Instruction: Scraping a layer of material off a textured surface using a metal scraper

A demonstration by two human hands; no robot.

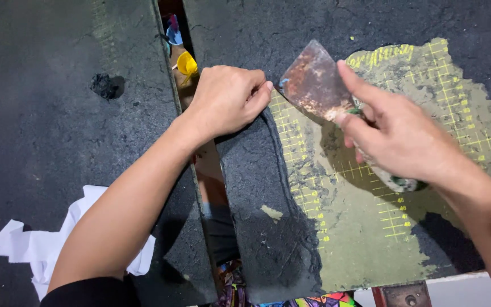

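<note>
My right hand grips the handle of a rusty putty knife, forefinger laid along its blade, which lies flat against a green cutting mat with yellow grid lines. A thick black coating covers most of the mat; the scraped area shows green. My left hand pinches the peeled edge of the black layer just left of the blade.
A second black-coated board lies at the left, split from the mat by a gap showing a yellow object below. Crumpled white paper sits at the lower left. A white ledge with a metal bracket is at the bottom right.
</note>
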